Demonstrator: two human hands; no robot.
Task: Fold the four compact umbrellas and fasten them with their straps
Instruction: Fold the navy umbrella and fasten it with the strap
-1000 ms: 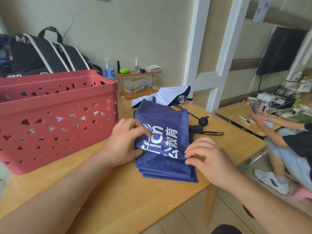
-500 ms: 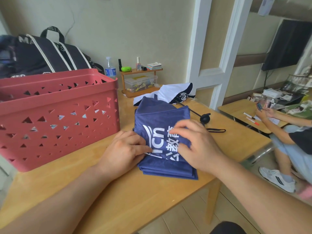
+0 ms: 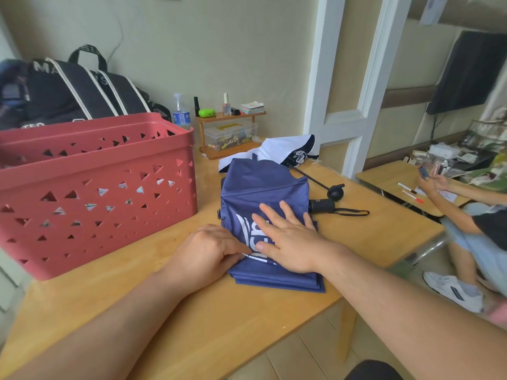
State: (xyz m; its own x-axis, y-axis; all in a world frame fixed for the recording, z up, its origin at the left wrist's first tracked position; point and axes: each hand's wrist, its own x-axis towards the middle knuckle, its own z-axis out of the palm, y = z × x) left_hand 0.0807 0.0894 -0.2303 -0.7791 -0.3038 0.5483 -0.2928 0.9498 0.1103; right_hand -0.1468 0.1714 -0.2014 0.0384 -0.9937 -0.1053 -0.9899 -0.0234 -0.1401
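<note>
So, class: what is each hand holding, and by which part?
The left hand pinches the navy umbrella canopy's near left edge; the right hand only presses flat on its printed panel.

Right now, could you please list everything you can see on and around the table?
Umbrella: one, navy with white print, flattened at table centre.
Second umbrella: one, white and dark, behind the navy one.
Handle: one, black with wrist loop, right of the navy umbrella.
Basket: one, red, left on the table.
Bag: one, black with white stripes, behind the basket.
Bottle: one, clear, by the wall.
Shelf: one, wooden, holding small items.
Seated person: one, far right, holding a phone.
Left hand: holding the navy fabric's edge.
Right hand: flat on the fabric.
</note>
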